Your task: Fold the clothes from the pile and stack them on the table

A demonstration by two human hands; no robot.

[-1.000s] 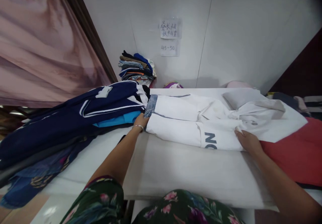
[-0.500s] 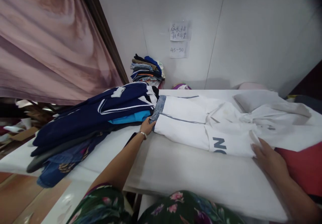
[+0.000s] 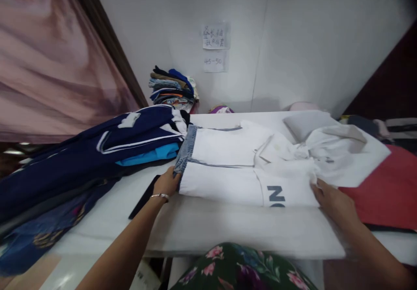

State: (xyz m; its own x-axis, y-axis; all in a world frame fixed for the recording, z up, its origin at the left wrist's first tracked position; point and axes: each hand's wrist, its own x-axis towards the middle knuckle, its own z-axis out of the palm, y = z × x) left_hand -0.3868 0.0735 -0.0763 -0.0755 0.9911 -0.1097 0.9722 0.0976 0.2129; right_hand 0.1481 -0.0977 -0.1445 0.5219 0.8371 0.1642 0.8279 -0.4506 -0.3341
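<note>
Left hand had its fingers closed on the grey-blue denim band of the white garment; right hand pinched that garment's near edge at the other end, fingers narrow. From my remote seat I had the garment lying between both grips on the white table, dark printed letters left of the right grip. Just beyond the right grip I saw its fabric bunched and wrinkled. Beside the left wrist I noted a dark flat item. Left of the left grip I logged a heap: navy garment with white stripes on top, bright blue cloth poking out below it, denim lower down. Right of the right grip, red cloth. Well beyond the left grip stood a stack of folded clothes; I couldn't tell if a container held its base. Past the middle of the garment, a purple rounded thing showed some white, mostly hidden by the table edge; container or bundle, I couldn't tell. Nearer me than the left grip, below the table edge, a pale printed thing showed, contents hidden.
</note>
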